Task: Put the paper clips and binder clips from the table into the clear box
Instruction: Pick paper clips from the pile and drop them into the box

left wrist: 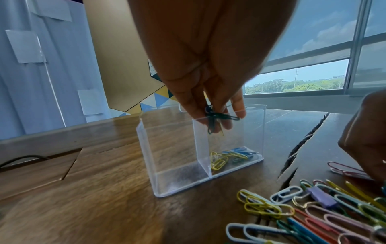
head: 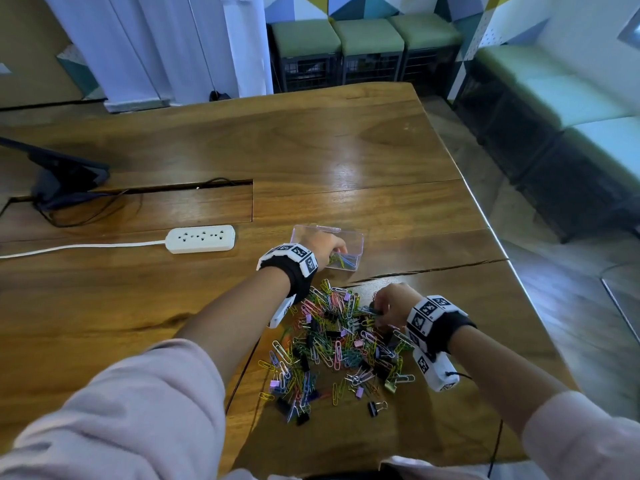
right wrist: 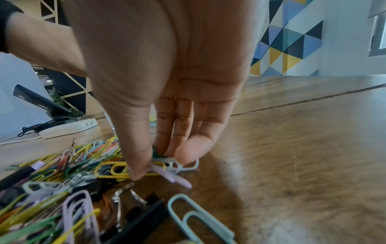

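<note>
A clear two-compartment box (head: 356,240) (left wrist: 173,165) stands on the wooden table, with several coloured paper clips (left wrist: 229,156) in its right compartment. My left hand (head: 332,245) (left wrist: 217,118) hangs over that compartment and pinches dark green paper clips (left wrist: 215,120) at the fingertips. A heap of coloured paper clips and black and purple binder clips (head: 336,344) (right wrist: 62,181) lies in front of the box. My right hand (head: 384,306) (right wrist: 158,161) reaches into the heap's right side, thumb and fingers pinching a few paper clips (right wrist: 167,165).
A white power strip (head: 201,239) with its cable lies left of the box. A dark device stand (head: 59,174) sits at the far left. A crack (head: 426,271) runs across the table by the box. The table's edge (head: 491,233) is at the right.
</note>
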Demonstrator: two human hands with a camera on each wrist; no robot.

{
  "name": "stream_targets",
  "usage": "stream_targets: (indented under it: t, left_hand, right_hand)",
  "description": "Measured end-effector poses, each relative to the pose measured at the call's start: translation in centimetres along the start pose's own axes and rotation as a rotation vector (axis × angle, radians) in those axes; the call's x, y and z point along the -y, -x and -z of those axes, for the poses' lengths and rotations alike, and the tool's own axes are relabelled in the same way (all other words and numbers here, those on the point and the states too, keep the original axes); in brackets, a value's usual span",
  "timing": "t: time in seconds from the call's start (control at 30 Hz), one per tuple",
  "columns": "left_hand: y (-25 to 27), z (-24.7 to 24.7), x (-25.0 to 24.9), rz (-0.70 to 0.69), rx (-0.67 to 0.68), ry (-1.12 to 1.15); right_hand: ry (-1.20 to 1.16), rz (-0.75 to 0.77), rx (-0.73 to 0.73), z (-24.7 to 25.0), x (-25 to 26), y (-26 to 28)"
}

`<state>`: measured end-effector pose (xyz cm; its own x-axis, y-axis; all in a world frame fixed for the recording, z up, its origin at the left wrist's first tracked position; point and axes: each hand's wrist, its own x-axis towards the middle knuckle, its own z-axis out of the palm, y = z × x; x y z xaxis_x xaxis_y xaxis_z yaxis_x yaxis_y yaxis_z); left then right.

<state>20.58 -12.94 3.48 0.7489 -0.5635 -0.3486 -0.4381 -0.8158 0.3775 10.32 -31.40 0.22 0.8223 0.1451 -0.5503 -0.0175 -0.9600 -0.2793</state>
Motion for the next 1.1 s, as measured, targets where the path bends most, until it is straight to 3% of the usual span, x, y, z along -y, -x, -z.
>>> stream_targets:
  t: [0.17,0.43,0.8,1.1]
  left_hand:
    - [0.1,-0.1,-0.2,-0.005,0.07,-0.039]
    - [0.0,0.3,-0.2,-0.006,0.011,-0.128]
    - [0.3,0.1,0.0,0.028,-0.106,0.117]
    - [0.5,-0.5,-0.3,-0.052,-0.008,-0.058]
  right_hand:
    - [0.011,-0.011,0.015,-0.1,-0.5,0.0]
    - [-0.096,-0.056,0.02,0.4,-0.9,-0.1]
    - [-0.105,-0.055,0.004,0.5,-1.6,-0.9]
    - [-0.117,-0.044,-0.024,1.3,-1.4,-0.8]
